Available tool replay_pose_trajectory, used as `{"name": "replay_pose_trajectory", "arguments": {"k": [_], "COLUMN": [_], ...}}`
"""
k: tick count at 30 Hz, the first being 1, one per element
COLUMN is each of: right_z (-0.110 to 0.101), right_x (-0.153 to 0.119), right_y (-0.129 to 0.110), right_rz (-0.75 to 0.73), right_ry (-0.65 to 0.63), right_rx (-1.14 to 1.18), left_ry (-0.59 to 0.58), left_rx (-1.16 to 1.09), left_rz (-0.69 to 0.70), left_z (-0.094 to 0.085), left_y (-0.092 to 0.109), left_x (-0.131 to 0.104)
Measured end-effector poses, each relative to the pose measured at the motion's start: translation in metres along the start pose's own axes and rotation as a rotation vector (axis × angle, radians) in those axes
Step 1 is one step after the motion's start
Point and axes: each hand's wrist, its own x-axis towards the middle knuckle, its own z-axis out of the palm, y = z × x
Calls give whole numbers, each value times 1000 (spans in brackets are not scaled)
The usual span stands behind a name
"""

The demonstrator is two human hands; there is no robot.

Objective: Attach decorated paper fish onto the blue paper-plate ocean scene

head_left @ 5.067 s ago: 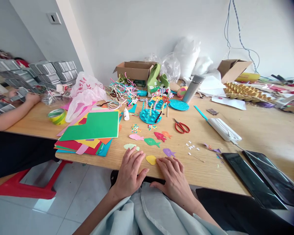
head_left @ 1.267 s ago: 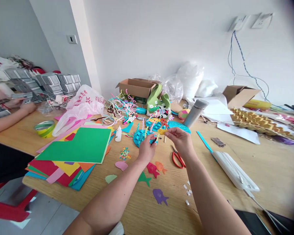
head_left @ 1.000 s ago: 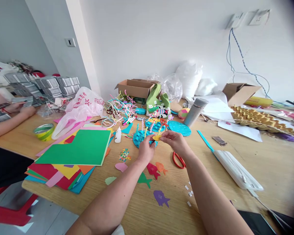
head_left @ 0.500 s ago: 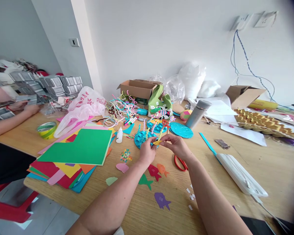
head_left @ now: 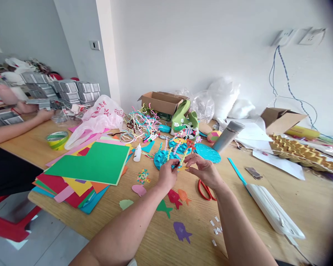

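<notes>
Over the table my left hand [head_left: 168, 173] pinches a small yellow paper cutout [head_left: 183, 168], which I see nearly edge-on. My right hand [head_left: 204, 170] grips its other end between thumb and fingers. Something small and dark shows at the left fingertips; I cannot make it out. Just beyond the hands stands a blue base [head_left: 161, 159] with twisted pipe-cleaner stalks, close to an orange spotted fish [head_left: 180, 140]. Nearer me lie paper fish: purple [head_left: 182, 231], green [head_left: 164, 209], red [head_left: 174, 198], orange [head_left: 184, 196] and pink [head_left: 139, 190]. Red-handled scissors [head_left: 206, 190] rest below my right hand.
A white glue bottle [head_left: 137, 153] stands beside stacked coloured paper [head_left: 91, 162]. Small white pieces [head_left: 216, 231] lie by my right forearm. Farther right are a steel flask [head_left: 229, 136], a white power strip [head_left: 274, 210] and an egg tray [head_left: 302, 147]. Another person's arm [head_left: 22, 125] is at left.
The yellow cutout has turned from showing its face to nearly edge-on. My right hand has shifted slightly right and down. The whole view has moved a little.
</notes>
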Motion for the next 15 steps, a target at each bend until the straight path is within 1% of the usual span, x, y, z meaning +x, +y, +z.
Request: {"name": "replay_pose_trajectory", "arguments": {"k": [4, 8, 11, 15], "right_z": [0, 1, 6, 14], "right_x": [1, 0, 1, 3], "right_y": [-3, -1, 4, 9], "right_rz": [28, 130, 199, 222], "right_ry": [-2, -17, 13, 48], "right_rx": [-21, -44, -43, -64], "left_ry": [-1, -6, -12, -1], "left_rx": [-7, -2, 15, 38], "left_rz": [-5, -9, -22, -56], "left_z": [1, -1, -2, -3], "left_y": [2, 5, 7, 9], "left_x": [0, 0, 0, -1]}}
